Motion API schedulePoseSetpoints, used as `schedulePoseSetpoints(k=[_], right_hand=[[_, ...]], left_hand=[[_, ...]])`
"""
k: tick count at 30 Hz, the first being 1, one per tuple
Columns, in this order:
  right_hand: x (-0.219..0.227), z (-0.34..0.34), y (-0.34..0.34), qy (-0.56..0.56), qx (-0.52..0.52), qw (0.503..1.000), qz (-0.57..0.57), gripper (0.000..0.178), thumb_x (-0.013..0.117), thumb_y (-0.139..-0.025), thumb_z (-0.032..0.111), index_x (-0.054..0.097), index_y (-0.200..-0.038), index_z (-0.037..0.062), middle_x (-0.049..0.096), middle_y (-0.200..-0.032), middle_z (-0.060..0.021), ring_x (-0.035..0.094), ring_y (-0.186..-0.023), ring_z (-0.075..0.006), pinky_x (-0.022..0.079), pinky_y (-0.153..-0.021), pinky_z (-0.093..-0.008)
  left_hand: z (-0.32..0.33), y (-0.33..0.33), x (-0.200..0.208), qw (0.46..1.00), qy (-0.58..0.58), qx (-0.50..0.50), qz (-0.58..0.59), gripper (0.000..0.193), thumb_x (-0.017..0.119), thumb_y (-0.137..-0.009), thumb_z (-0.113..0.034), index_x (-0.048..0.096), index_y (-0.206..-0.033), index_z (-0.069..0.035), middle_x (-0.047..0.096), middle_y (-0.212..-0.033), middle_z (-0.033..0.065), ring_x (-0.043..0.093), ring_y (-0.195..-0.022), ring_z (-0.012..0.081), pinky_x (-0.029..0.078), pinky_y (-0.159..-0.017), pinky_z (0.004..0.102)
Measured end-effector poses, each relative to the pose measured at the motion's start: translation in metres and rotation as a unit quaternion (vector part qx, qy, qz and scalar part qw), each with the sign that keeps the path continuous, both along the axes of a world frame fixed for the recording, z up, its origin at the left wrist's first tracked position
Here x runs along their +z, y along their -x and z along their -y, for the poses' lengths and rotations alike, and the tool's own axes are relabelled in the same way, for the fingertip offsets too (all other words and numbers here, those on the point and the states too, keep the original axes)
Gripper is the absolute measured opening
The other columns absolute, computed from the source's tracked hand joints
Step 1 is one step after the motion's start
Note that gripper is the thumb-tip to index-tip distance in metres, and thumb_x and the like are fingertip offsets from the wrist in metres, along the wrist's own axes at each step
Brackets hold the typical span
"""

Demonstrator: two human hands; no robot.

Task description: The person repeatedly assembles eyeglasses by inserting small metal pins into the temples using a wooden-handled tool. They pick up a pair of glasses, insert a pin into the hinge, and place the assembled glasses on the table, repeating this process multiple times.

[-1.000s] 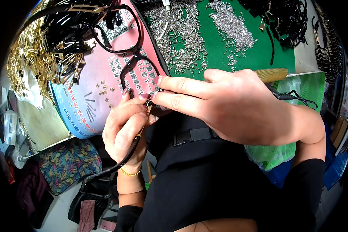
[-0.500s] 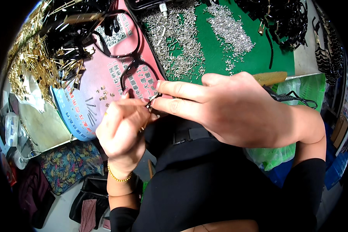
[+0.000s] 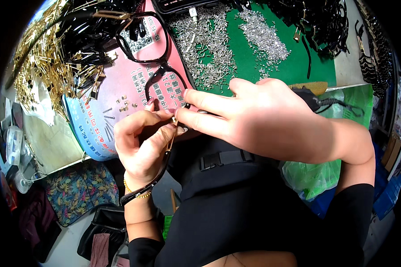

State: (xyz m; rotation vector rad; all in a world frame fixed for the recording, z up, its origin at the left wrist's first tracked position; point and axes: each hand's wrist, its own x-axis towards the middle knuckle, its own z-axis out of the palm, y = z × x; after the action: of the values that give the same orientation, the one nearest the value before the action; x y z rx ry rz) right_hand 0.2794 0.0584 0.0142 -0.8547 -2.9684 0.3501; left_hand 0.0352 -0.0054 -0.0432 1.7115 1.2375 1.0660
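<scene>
A black eyeglass frame [image 3: 168, 42] is tilted over the pink printed sheet, one gold-and-black temple reaching to the upper left. My right hand [image 3: 263, 122] grips its near corner, with two fingers stretched along the rim and the thumb hidden. Pinched between thumb and fingers of my left hand [image 3: 142, 138] is a second temple [image 3: 158, 175], gold near the front and black toward its tip, which hangs across my wrist. Its front end meets the frame's corner at my fingertips, where a tiny bright metal part shows. Whether the two are joined there I cannot tell.
Gold temple parts [image 3: 38, 66] and black ones lie heaped at the left. Small silver pieces [image 3: 207, 49] cover part of the green mat [image 3: 321, 71]. Black parts [image 3: 325, 26] are piled at the upper right, above a green plastic bag [image 3: 312, 175]. A few tiny pieces dot the pink sheet [image 3: 124, 84].
The held temple has swung into view below my left hand, across the wrist. My left fingers have shifted their pinch, and the frame has moved slightly right.
</scene>
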Motion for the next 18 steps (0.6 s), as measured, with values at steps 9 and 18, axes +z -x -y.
schedulePoseSetpoints(k=[9, 18], right_hand=[[-0.020, 0.006, 0.010, -0.108, 0.006, 0.993, -0.047, 0.031, 0.065, -0.085, 0.026, 0.069, -0.114, 0.0147, 0.067, -0.115, -0.0015, 0.062, -0.065, -0.0145, 0.051, -0.045, -0.0258], [0.011, 0.014, -0.053, -0.114, -0.219, 0.968, 0.034, 0.020, 0.069, -0.074, 0.015, 0.059, -0.090, 0.0104, 0.053, -0.087, -0.0047, 0.059, -0.066, -0.0142, 0.047, -0.045, -0.0267]], left_hand=[[0.003, 0.002, -0.012, 0.991, -0.129, 0.004, -0.045, 0.028, 0.078, -0.076, 0.015, 0.065, -0.096, -0.001, 0.056, -0.100, 0.0108, 0.071, -0.089, 0.0267, 0.059, -0.089, 0.0422], [0.006, -0.005, -0.008, 0.947, -0.280, 0.098, -0.124, 0.021, 0.070, -0.095, -0.010, 0.060, -0.108, 0.002, 0.066, -0.107, 0.0209, 0.070, -0.096, 0.0349, 0.058, -0.094, 0.0529]])
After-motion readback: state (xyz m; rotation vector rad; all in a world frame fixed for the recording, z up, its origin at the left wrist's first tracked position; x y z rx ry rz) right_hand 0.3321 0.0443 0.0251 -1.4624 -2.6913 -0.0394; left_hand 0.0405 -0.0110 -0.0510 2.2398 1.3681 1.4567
